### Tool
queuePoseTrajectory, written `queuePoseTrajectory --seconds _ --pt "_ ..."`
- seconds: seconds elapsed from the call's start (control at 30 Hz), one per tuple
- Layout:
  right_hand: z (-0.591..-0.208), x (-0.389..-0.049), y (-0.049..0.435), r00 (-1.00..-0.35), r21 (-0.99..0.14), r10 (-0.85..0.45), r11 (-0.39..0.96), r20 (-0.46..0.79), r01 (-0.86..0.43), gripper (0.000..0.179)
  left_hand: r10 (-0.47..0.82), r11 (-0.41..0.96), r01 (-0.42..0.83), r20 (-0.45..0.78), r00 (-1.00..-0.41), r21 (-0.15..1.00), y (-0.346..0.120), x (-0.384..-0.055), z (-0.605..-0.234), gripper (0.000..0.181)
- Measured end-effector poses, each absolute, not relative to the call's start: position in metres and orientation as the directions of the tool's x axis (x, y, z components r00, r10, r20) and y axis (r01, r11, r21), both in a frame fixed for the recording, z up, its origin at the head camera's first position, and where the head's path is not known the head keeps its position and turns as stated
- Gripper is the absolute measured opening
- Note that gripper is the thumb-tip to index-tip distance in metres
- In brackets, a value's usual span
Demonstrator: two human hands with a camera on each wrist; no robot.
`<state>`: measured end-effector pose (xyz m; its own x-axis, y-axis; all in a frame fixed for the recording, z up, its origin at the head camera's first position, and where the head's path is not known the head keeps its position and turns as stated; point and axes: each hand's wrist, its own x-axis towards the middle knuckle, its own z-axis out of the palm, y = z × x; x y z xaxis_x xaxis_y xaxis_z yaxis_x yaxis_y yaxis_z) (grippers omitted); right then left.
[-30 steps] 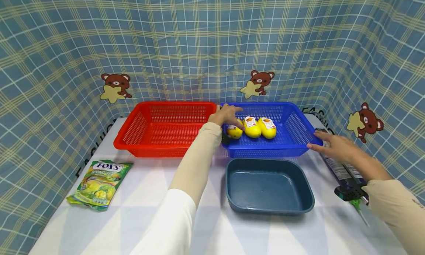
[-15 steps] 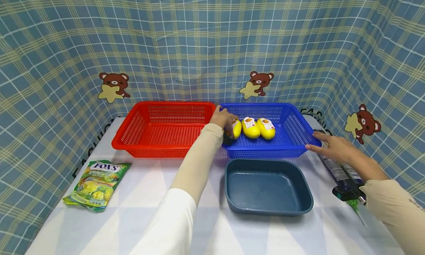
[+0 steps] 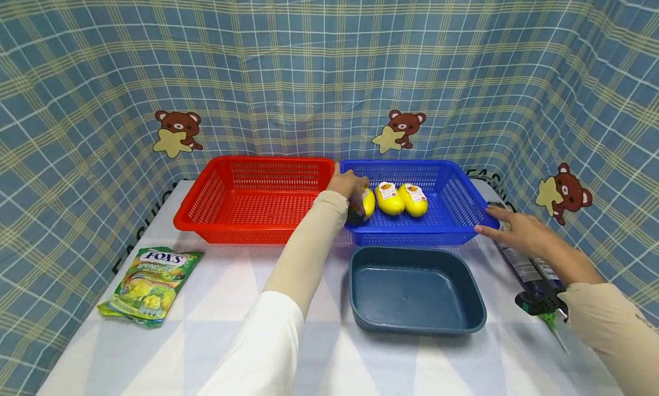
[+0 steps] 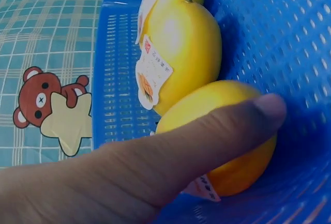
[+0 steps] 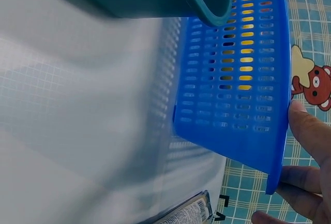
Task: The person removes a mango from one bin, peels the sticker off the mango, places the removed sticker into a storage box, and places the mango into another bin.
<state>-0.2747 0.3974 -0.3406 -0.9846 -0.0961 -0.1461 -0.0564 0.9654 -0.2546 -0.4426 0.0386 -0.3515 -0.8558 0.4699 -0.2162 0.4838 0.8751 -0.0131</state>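
Three yellow mangoes with white paper labels lie side by side in the left half of the blue basket. My left hand reaches in and grips the leftmost mango; in the left wrist view its thumb lies across the fruit, and the other fingers are hidden. The middle mango and the right mango lie untouched beside it. My right hand holds the basket's front right corner, with thumb and fingers at the rim in the right wrist view.
A red basket stands left of the blue one. In front is a dark teal tub. A green candy bag lies at left. A dark printed package lies under the right arm. Plaid cloth hangs behind.
My left hand has come down from above the leftmost mango and now grips it, covering more of it in the head view. The right hand stays at the basket corner.
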Motion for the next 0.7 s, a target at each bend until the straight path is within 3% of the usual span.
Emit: queuePoseTrajectory --seconds 0.37,0.7 --pt "-0.345 -0.275 0.399 -0.986 -0.261 -0.093 0.964 -0.137 -0.055 0.096 0.472 0.879 0.471 -0.281 -0.836 0.076 0.039 -0.445 -0.348 0.104" --pt "-0.349 -0.275 0.398 -0.987 -0.275 -0.1 0.959 -0.124 -0.063 0.093 0.525 0.851 0.505 -0.235 -0.818 0.145 0.029 -0.436 -0.315 0.109"
